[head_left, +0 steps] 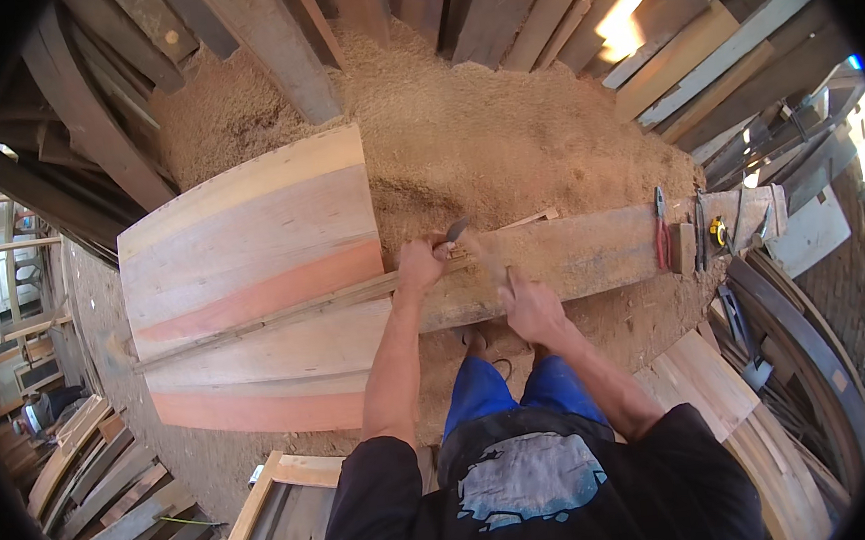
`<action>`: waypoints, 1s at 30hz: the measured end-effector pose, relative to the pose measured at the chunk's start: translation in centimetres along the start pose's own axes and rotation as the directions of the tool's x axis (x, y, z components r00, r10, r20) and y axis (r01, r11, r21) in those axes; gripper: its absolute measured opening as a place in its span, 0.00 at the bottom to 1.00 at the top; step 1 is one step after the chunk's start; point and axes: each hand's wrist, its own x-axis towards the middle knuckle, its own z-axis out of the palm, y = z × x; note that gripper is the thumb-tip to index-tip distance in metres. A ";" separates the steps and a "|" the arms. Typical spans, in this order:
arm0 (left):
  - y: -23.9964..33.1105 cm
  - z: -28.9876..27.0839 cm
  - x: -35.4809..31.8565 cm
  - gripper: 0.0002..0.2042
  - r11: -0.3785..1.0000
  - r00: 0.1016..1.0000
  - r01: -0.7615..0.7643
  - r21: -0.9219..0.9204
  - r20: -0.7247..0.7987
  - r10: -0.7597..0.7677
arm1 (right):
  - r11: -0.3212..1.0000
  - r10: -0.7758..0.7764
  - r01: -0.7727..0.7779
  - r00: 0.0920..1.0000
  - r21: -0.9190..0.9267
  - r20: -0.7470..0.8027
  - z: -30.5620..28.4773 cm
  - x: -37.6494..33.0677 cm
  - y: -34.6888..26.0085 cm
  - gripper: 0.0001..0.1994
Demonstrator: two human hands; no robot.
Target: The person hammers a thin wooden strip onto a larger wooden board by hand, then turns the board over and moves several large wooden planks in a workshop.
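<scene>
My left hand (420,264) is closed at the near end of several long thin wooden strips (286,323). A short dark-bladed tool (457,230) sticks out of its fingers, pointing away to the right. My right hand (534,311) grips a short handle (511,278), whose far end is smeared by motion close to the blade, so its kind cannot be told. Both hands are over the left end of a long worn plank (582,257). Leftward, the strips lie across a wide panel of joined pale and reddish boards (248,218).
On the plank's right end lie red-handled pliers (662,236), a wooden block (684,249) and a yellow tape measure (718,230). Sawdust (482,116) covers the ground behind. Boards (495,10) lean around the far side. A wooden frame (245,529) stands near left, curved timbers (798,335) at right.
</scene>
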 end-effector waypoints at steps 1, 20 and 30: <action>-0.3 0.0 -0.2 0.08 1.000 1.000 -0.013 0.003 0.011 0.013 | 0.996 0.067 -0.061 0.993 -0.064 0.102 -0.3 0.2 0.4 0.21; -0.5 -0.1 0.6 0.08 0.981 0.989 -0.120 0.155 -0.070 0.132 | 0.985 0.101 -0.074 0.980 -0.158 0.170 1.4 0.8 2.1 0.11; 0.3 -0.4 -0.3 0.07 0.997 0.999 0.049 -0.060 0.016 -0.048 | 0.987 0.087 -0.066 0.985 -0.145 0.148 0.8 0.3 0.7 0.12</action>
